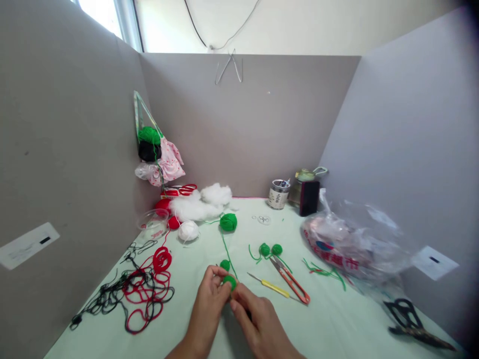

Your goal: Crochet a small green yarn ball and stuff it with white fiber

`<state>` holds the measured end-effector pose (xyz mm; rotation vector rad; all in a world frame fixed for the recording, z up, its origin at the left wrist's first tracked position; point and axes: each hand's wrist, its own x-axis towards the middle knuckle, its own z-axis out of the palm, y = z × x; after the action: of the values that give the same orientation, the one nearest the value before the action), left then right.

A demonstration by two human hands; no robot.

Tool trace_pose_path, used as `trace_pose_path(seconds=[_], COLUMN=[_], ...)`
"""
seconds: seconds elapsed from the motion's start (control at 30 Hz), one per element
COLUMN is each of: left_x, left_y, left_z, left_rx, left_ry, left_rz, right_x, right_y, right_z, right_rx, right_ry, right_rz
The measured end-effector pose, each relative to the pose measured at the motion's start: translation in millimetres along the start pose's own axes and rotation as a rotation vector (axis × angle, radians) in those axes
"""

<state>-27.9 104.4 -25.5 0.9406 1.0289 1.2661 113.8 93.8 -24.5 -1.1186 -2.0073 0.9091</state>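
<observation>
My left hand [210,290] pinches a small green crocheted piece [229,283] between thumb and fingers. Close against it, the fingers of my right hand [258,315] are pressed together at the piece's right edge; whatever they hold is mostly hidden, with only a dark bit showing below. A second small green ball [225,265] sits just beyond my left fingertips. Green yarn [226,244] runs from the hands back to a green yarn ball [228,222]. To the right lie two small green crocheted balls [264,250], a yellow-handled crochet hook [275,288] and orange-handled scissors [294,284].
Tangled black and red yarn [144,289] covers the left side. White stuffing [202,202] and a white yarn ball [188,231] lie behind. A plastic bag [344,244], green yarn scraps [325,270], a can [279,194], a phone [309,198] and black scissors [411,324] are rightward.
</observation>
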Motion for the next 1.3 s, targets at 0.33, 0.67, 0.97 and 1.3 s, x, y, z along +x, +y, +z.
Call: trace_pose_path(seconds=[0.33, 0.67, 0.97, 1.3], left_x=[13, 10, 3, -3], left_y=[24, 19, 10, 9], left_z=[-27.8, -25.2, -11.3, -8.1], left_rx=[-0.086, 0.031, 0.059, 0.072], left_ry=[0.168, 0.005, -0.055, -0.008], left_rz=[0.042, 0.03, 0.024, 0.098], right_x=[0, 9, 2, -5], right_y=[8, 20, -2, -9], right_z=[-66, -79, -79, -50], right_rx=[-0.44, -0.848, 0.411, 0.809], right_ry=[0.127, -0.274, -0.213, -0.304], right_rz=[0.079, 0.433, 0.362, 0.426])
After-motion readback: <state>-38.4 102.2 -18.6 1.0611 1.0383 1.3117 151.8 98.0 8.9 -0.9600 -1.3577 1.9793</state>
